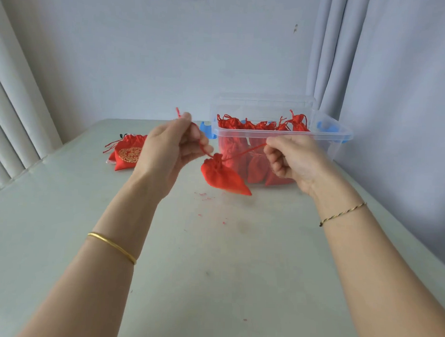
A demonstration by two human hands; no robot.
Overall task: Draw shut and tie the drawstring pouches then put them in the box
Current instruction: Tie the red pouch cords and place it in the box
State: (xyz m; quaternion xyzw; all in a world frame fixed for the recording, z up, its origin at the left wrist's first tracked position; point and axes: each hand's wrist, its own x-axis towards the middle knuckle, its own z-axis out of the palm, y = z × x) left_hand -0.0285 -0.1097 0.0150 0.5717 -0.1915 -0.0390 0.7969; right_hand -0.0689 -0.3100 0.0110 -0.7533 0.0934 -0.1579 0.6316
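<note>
Head view, item by item.

Your left hand (170,147): raised above the table, fingers pinched shut on one end of a thin red drawstring cord (200,139); the frayed tip of the cord sticks up past your thumb. A plain gold bangle (112,246) sits on that forearm.

Your right hand (291,158): level with the left, curled closed on the cord's other end, which runs taut from the pouch mouth to your fingers. A thin twisted gold-and-dark thread bracelet (342,214) circles that wrist.

Small red satin drawstring pouch (222,176): hangs between your two hands by its cord, mouth gathered tight, body tilted with its pointed corner low and to the right, clear of the table. Whether a knot is tied, you cannot tell.

Clear plastic storage box with blue side latches (280,131): stands on the table just behind the hanging pouch, open-topped. Many tied red pouches (297,121) fill it, their gathered tops up at the rim.

Red pouches with a round gold emblem (127,153): lie on the table's far left, well apart from the box, cords trailing.

Pale grey-green table (213,269): carries small red fibre specks (203,194) below the pouch.
</note>
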